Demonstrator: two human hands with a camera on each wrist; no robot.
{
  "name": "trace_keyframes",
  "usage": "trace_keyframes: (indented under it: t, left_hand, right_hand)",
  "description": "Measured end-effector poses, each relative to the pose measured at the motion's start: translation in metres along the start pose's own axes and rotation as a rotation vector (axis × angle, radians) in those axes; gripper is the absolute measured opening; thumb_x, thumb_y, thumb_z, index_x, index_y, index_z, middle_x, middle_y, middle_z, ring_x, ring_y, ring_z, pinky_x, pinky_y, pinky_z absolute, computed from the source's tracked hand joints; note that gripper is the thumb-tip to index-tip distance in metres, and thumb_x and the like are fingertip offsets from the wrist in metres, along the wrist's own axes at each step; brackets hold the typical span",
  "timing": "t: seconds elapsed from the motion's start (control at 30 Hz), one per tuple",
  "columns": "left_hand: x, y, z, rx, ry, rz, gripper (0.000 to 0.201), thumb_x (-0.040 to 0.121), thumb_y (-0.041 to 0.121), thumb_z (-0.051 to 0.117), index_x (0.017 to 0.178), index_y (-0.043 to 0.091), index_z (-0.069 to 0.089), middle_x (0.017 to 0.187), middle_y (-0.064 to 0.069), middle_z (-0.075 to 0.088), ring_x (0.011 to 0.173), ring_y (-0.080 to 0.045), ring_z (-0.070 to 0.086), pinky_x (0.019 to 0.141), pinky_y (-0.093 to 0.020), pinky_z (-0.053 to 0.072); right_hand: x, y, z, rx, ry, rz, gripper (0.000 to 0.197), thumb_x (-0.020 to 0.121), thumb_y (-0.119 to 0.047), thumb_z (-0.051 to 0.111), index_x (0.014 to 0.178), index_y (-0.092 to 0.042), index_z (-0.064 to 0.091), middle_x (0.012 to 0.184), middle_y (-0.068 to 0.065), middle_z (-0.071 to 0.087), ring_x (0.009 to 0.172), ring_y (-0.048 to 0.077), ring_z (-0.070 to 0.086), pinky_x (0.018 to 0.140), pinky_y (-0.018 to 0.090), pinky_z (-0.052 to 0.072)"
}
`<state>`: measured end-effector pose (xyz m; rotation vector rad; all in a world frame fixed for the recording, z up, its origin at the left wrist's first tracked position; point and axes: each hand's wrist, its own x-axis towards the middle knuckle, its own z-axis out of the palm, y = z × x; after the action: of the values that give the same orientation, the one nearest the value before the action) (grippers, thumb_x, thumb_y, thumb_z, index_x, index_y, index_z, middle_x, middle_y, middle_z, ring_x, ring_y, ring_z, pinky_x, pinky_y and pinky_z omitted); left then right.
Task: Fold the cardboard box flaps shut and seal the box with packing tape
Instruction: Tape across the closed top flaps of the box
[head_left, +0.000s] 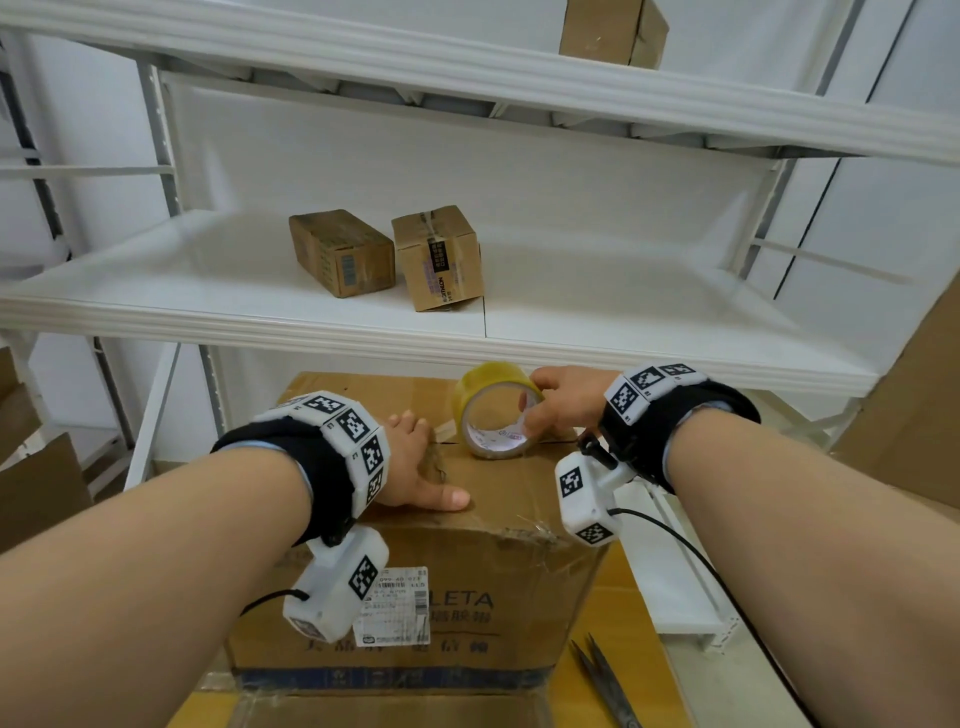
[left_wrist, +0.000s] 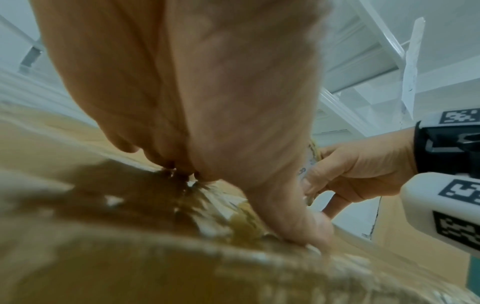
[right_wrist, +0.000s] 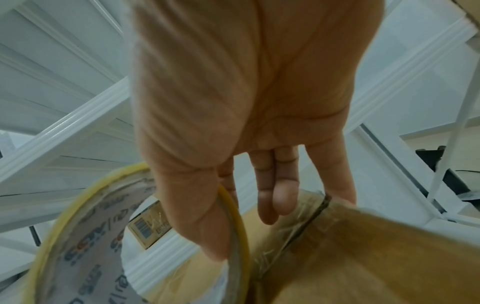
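A large cardboard box (head_left: 415, 561) stands in front of a white metal shelving unit (head_left: 363, 332), its top flaps folded down, with printed lettering and a white shipping label (head_left: 392, 605) on its near face. It stands on flattened cardboard (head_left: 641, 623), where a pair of scissors (head_left: 605, 680) lies to the right of the box. The left hand (head_left: 415, 467) lies flat on the box top beside the flap seam, fingers extended and thumb pressed against the near top edge — it grips nothing. The right hand (head_left: 563, 402) holds a roll of yellowish packing tape (head_left: 493, 410) that stands on edge on the box top at the seam; its thumb is inside the core and its index finger lies over the outer rim, while the other fingers stay fairly straight behind the roll. On the shelf above sit two small taped cartons (head_left: 384, 257) side by side, and a further brown carton (head_left: 613, 31) shows on the top shelf. More loose cardboard leans at the left (head_left: 36, 483) and right (head_left: 914, 415) edges of the head view — the walls behind the shelving are plain white.
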<state>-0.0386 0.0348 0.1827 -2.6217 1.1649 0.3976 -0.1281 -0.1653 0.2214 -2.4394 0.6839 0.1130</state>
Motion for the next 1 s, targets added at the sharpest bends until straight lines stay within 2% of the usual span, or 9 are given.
trace_keyframes:
  t: [0.13, 0.37, 0.43, 0.53, 0.6, 0.7, 0.83, 0.9, 1.0]
  left_hand:
    - [0.009, 0.003, 0.013, -0.063, 0.034, -0.009, 0.114, 0.078, 0.085, 0.031, 0.155, 0.008, -0.004, 0.162, -0.013, -0.007, 0.15, -0.03, 0.002, 0.119, -0.045, 0.01]
    - [0.013, 0.008, 0.01, -0.025, 0.016, -0.046, 0.12, 0.072, 0.091, 0.028, 0.155, 0.01, -0.002, 0.162, -0.013, -0.006, 0.15, -0.03, 0.004, 0.12, -0.047, 0.01]
    - [0.012, 0.009, 0.009, -0.039, 0.022, -0.037, 0.121, 0.071, 0.09, 0.03, 0.155, 0.01, -0.005, 0.162, -0.013, -0.008, 0.15, -0.03, 0.002, 0.119, -0.047, 0.009]
    - [0.01, 0.012, 0.005, -0.058, 0.017, -0.005, 0.123, 0.071, 0.089, 0.036, 0.154, 0.01, -0.01, 0.162, -0.012, -0.01, 0.15, -0.027, -0.001, 0.119, -0.045, 0.008]
    - [0.008, 0.015, 0.0, -0.029, -0.015, -0.006, 0.121, 0.074, 0.087, 0.036, 0.155, 0.01, -0.009, 0.162, -0.012, -0.009, 0.15, -0.027, 0.002, 0.119, -0.044, 0.009]
    - [0.004, 0.017, -0.01, 0.056, -0.064, -0.025, 0.112, 0.079, 0.083, 0.035, 0.155, 0.01, -0.003, 0.163, -0.011, -0.002, 0.149, -0.028, 0.012, 0.119, -0.044, 0.016]
    - [0.003, 0.013, -0.014, 0.138, -0.084, -0.016, 0.1, 0.082, 0.081, 0.032, 0.153, 0.012, 0.022, 0.158, -0.009, 0.028, 0.135, -0.028, 0.04, 0.11, -0.041, 0.032]
    - [0.001, 0.014, -0.009, 0.147, -0.073, -0.015, 0.098, 0.083, 0.081, 0.028, 0.155, 0.014, 0.017, 0.159, -0.01, 0.023, 0.138, -0.029, 0.037, 0.113, -0.042, 0.029]
    - [0.0, 0.016, -0.003, 0.113, -0.064, -0.037, 0.099, 0.085, 0.079, 0.023, 0.156, 0.012, 0.005, 0.163, -0.013, 0.005, 0.146, -0.03, 0.022, 0.117, -0.042, 0.02]
  right_hand:
    - [0.001, 0.001, 0.002, 0.02, -0.013, 0.002, 0.032, 0.083, -0.017, 0.075, 0.113, -0.018, 0.063, 0.104, 0.008, 0.067, 0.083, 0.019, 0.064, 0.041, 0.018, 0.047]
    - [0.005, -0.001, -0.002, -0.019, -0.047, 0.002, 0.036, 0.083, -0.022, 0.077, 0.116, -0.021, 0.062, 0.106, 0.006, 0.068, 0.089, 0.019, 0.066, 0.049, 0.019, 0.048]
    - [0.005, 0.0, -0.002, -0.017, -0.062, 0.005, 0.037, 0.082, -0.026, 0.079, 0.115, -0.022, 0.063, 0.112, 0.007, 0.068, 0.1, 0.023, 0.067, 0.057, 0.026, 0.052]
    - [0.007, 0.001, -0.002, -0.053, -0.079, -0.009, 0.041, 0.078, -0.036, 0.083, 0.113, -0.026, 0.065, 0.117, 0.004, 0.068, 0.108, 0.024, 0.066, 0.083, 0.04, 0.058]
    - [0.006, -0.001, -0.001, -0.063, -0.092, -0.017, 0.044, 0.077, -0.038, 0.084, 0.114, -0.025, 0.065, 0.118, 0.003, 0.069, 0.109, 0.024, 0.066, 0.089, 0.042, 0.056]
    - [0.002, -0.006, -0.001, -0.073, -0.113, -0.032, 0.045, 0.077, -0.039, 0.084, 0.115, -0.025, 0.065, 0.119, 0.004, 0.069, 0.109, 0.024, 0.066, 0.089, 0.04, 0.055]
    - [0.001, -0.014, 0.003, -0.09, -0.132, -0.052, 0.046, 0.076, -0.043, 0.084, 0.113, -0.023, 0.067, 0.114, 0.001, 0.07, 0.106, 0.021, 0.065, 0.082, 0.035, 0.053]
    - [0.002, -0.016, 0.007, -0.08, -0.149, -0.053, 0.049, 0.074, -0.042, 0.086, 0.115, -0.024, 0.067, 0.115, 0.0, 0.07, 0.107, 0.021, 0.066, 0.094, 0.041, 0.054]
    - [0.003, -0.016, 0.009, -0.099, -0.134, -0.061, 0.048, 0.072, -0.043, 0.087, 0.113, -0.027, 0.068, 0.113, -0.001, 0.071, 0.105, 0.021, 0.067, 0.098, 0.045, 0.053]
